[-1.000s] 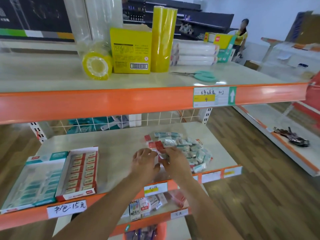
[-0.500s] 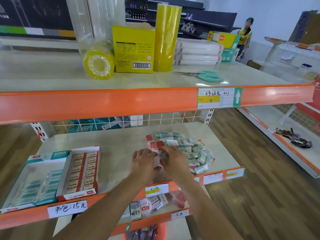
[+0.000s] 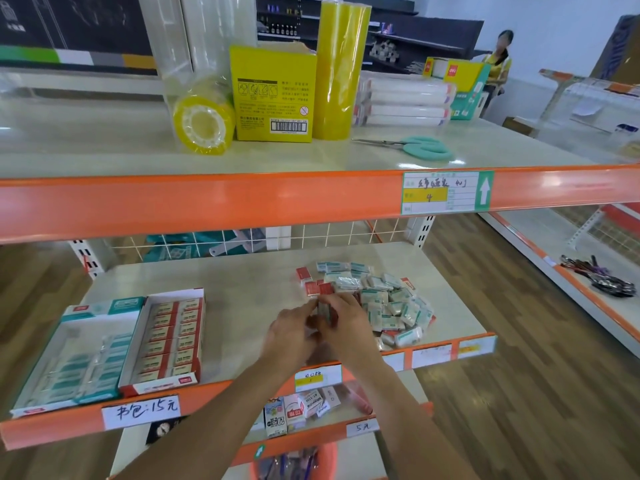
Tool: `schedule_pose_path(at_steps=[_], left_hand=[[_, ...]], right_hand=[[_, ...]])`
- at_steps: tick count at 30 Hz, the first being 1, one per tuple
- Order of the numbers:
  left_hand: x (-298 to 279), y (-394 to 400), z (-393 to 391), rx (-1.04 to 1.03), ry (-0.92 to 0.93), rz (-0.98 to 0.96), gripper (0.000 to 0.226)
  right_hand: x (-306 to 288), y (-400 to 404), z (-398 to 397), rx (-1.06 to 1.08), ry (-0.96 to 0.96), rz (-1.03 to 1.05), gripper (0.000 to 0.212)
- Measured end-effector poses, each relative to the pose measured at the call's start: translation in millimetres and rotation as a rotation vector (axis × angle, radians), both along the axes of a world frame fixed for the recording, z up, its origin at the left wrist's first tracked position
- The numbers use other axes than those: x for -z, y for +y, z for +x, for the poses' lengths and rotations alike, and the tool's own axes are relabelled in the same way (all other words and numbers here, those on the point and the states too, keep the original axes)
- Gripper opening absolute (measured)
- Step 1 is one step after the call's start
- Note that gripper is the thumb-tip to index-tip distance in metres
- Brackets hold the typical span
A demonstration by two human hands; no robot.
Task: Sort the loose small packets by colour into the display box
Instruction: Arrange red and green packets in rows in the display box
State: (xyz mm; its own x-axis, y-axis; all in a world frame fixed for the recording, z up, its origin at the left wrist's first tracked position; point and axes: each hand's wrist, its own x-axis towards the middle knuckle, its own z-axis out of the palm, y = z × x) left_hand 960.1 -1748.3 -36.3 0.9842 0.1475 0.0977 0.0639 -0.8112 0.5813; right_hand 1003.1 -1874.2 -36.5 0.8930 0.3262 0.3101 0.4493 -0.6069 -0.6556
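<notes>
Head view: scissors (image 3: 420, 147) lie above; both hands meet beside packet pile (image 3: 381, 299).

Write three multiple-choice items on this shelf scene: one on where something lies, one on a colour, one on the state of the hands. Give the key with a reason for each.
1. Where does the pile of loose packets lie?
A. On the top shelf beside the scissors
B. On the middle shelf, right of the display boxes
C. On the floor

2. What colour are the packets in the full display box?
A. Red and white
B. Yellow
C. Black

3. What are the hands doing?
A. Both hang idle at the sides
B. One lifts the scissors
C. Both are together at the near edge of the pile, holding packets

Key: 1 B, the pile sits on the same shelf as the boxes, to their right. 2 A, its rows show red and white; the teal box beside it is partly filled. 3 C, the left hand and right hand meet over red packets.
</notes>
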Motion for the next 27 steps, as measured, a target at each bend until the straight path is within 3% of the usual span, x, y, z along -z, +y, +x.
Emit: schedule_pose_path(at_steps=[5,16,23,27], left_hand=[[12.7,1.9,-8.3,-0.018,-0.007,0.157,0.039],[7.4,13.1,-15.6,-0.040,0.020,0.130,0.036],[9.7,36.4,-23.7,-0.054,0.007,0.104,0.048],[10.5,47.3,-29.6,-0.042,-0.024,0.094,0.042]], right_hand=[[10.5,2.6,-4.1,-0.002,-0.056,-0.080,0.029],[1.6,9.1,-8.2,-0.025,0.032,-0.050,0.025],[17.2,14.3,-16.4,-0.036,-0.019,-0.153,0.027],[25.7,18.5,-18.7,-0.018,-0.088,-0.222,0.025]])
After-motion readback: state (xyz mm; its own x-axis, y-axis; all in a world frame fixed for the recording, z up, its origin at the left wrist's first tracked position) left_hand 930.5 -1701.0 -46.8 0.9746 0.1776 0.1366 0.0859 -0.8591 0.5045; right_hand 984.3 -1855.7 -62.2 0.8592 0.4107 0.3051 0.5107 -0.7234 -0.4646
